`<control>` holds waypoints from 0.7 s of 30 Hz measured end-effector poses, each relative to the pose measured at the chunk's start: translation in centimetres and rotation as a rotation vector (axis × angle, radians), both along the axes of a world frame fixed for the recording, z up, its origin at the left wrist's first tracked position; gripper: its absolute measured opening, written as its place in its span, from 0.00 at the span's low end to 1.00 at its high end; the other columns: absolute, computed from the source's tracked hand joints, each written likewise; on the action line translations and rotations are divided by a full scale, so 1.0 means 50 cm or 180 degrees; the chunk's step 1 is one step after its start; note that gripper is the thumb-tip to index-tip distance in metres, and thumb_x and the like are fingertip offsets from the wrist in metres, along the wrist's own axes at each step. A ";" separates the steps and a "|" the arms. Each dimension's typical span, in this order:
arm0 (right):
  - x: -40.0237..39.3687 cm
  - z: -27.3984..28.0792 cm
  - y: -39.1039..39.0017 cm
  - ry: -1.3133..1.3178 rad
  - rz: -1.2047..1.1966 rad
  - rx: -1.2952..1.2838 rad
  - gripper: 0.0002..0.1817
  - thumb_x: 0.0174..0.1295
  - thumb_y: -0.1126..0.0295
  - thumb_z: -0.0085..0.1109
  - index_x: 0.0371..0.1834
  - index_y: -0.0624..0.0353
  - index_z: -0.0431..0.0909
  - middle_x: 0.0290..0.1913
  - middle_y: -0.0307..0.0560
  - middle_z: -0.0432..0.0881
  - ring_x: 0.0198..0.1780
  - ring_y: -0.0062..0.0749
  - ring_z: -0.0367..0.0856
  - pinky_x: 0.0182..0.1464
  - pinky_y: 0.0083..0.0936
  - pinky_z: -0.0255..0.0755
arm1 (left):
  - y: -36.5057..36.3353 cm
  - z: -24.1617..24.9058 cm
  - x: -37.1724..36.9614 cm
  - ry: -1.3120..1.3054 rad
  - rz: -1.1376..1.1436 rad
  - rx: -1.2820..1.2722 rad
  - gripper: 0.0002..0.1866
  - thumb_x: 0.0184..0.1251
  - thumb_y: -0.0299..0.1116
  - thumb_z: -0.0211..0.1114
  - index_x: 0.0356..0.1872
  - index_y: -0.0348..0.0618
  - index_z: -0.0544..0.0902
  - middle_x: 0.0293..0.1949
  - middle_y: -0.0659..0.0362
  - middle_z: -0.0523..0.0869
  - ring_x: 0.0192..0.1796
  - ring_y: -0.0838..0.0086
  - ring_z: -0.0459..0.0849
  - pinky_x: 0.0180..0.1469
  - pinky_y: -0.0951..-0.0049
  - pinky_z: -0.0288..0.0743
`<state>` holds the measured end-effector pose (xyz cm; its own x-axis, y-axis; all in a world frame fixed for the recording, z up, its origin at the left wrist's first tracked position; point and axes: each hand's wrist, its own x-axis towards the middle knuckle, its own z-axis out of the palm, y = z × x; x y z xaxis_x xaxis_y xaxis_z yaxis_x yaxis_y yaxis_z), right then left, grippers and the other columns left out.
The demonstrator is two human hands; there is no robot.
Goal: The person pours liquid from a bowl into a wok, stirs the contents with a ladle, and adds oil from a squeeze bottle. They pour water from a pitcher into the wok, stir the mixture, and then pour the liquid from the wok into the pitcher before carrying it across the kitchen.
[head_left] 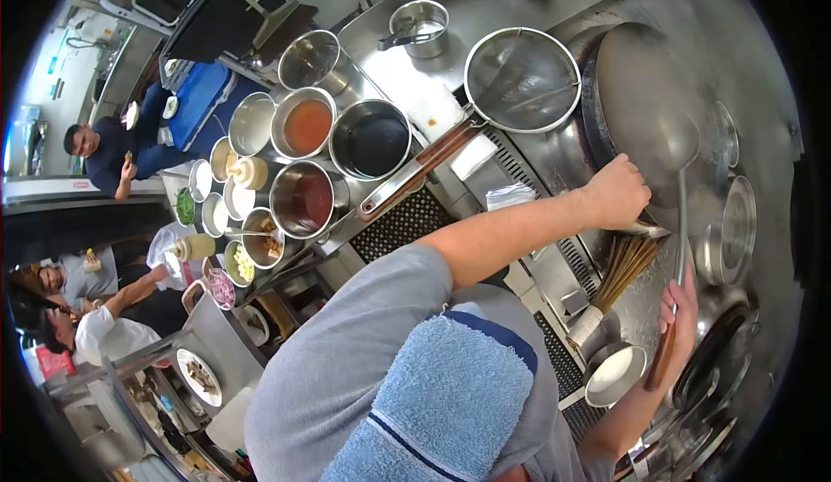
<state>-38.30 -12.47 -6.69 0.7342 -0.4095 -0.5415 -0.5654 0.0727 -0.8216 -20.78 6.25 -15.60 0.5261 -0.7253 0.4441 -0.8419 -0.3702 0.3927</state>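
My left hand [616, 193] is closed in a fist at the near rim of a large steaming wok [632, 75]; the gripped part of the rim is hidden under the fingers. In my right hand [681, 310] is a long-handled ladle [682, 205], held by its wooden end. The ladle's bowl hangs over the wok, blurred by steam, and its contents cannot be made out. A bamboo wok brush [625, 267] lies between my forearms. Close to my right wrist stands a small pot [615, 375] with white contents.
A wood-handled strainer [523, 79] rests left of the wok. Steel pots with dark liquid [372, 140] and red sauce [302, 200] stand beside it. Chopped red onion [220, 290] and squeeze bottles are farther off. Pans and lids [736, 222] line the right side. Several people work at left.
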 end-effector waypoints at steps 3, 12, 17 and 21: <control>0.028 -0.066 -0.040 -0.0112 0.0365 -0.0790 0.37 0.69 0.71 0.50 0.81 0.47 0.48 0.23 0.30 0.65 0.16 0.13 0.57 0.15 0.13 0.49 | -0.004 -0.004 -0.016 0.0101 0.0021 -0.0008 0.10 0.57 0.40 0.62 0.25 0.49 0.86 0.28 0.58 0.86 0.36 0.63 0.84 0.43 0.63 0.68; 0.042 -0.011 0.068 -0.0251 -0.0269 0.0685 0.39 0.67 0.74 0.51 0.80 0.51 0.48 0.20 0.32 0.65 0.16 0.16 0.63 0.15 0.18 0.60 | -0.003 0.021 0.018 0.0707 -0.0339 -0.0172 0.11 0.63 0.35 0.62 0.22 0.43 0.82 0.25 0.54 0.85 0.34 0.56 0.84 0.44 0.54 0.68; 0.044 -0.015 0.054 0.0038 0.0113 -0.0701 0.39 0.67 0.73 0.51 0.80 0.52 0.47 0.23 0.33 0.66 0.15 0.15 0.62 0.14 0.19 0.61 | 0.005 0.031 0.017 0.0616 -0.0408 -0.0396 0.10 0.61 0.32 0.63 0.21 0.41 0.80 0.24 0.53 0.85 0.33 0.57 0.83 0.44 0.56 0.67; 0.109 -0.059 0.068 -0.0144 0.0248 -0.0765 0.39 0.66 0.74 0.51 0.80 0.52 0.48 0.23 0.33 0.67 0.15 0.16 0.62 0.14 0.20 0.62 | 0.005 0.033 0.013 0.0600 -0.0432 -0.0379 0.11 0.62 0.31 0.64 0.20 0.41 0.79 0.23 0.53 0.84 0.31 0.57 0.82 0.43 0.57 0.66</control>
